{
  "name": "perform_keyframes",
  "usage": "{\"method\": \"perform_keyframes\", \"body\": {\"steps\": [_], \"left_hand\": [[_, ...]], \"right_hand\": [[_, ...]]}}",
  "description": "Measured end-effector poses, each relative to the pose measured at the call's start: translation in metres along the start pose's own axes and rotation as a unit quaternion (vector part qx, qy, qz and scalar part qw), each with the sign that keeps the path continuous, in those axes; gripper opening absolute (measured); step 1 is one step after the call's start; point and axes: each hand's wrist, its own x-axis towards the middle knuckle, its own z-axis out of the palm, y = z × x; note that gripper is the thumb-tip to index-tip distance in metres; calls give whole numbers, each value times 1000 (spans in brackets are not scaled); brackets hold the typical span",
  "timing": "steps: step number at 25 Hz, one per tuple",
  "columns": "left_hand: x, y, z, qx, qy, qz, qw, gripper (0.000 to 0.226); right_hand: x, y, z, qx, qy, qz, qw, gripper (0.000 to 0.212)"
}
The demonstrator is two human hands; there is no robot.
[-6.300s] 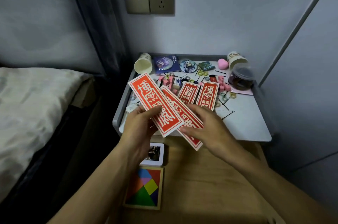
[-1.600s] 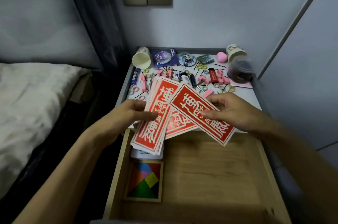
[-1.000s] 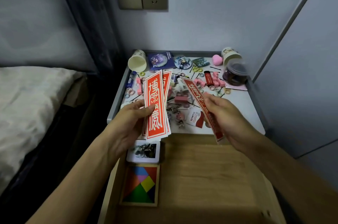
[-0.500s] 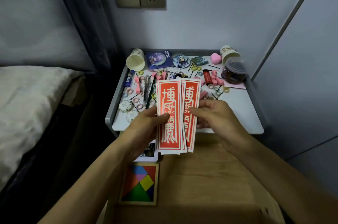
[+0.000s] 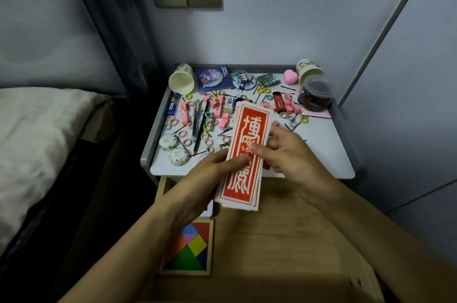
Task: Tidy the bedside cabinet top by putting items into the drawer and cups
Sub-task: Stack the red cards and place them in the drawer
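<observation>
Above the drawer (image 5: 284, 240), left hand (image 5: 210, 174) and right hand (image 5: 286, 156) both pinch the cards (image 5: 247, 154), seemingly light, bendy and slippery, best squeezed by their long edges.

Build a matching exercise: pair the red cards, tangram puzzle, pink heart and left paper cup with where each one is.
Things:
1. red cards
2. tangram puzzle
3. pink heart
4. left paper cup

Places:
a. back left corner of the cabinet top
b. in the open drawer
c. held by the left hand and right hand
d. beside the right paper cup

Pairs: 1-c, 2-b, 3-d, 4-a.
</observation>
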Motion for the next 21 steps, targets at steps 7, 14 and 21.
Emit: {"method": "perform_keyframes", "body": {"steps": [7,14,21], "left_hand": [[1,-8,6,72,-77,-22,994,21],[12,-18,9,236,-1,28,971,10],[17,-17,6,321,74,71,942,14]], "right_hand": [[5,3,1,-12,38,-56,998,72],[1,8,11,-2,74,-121,990,46],[-6,11,29,1,111,-196,974,61]]}}
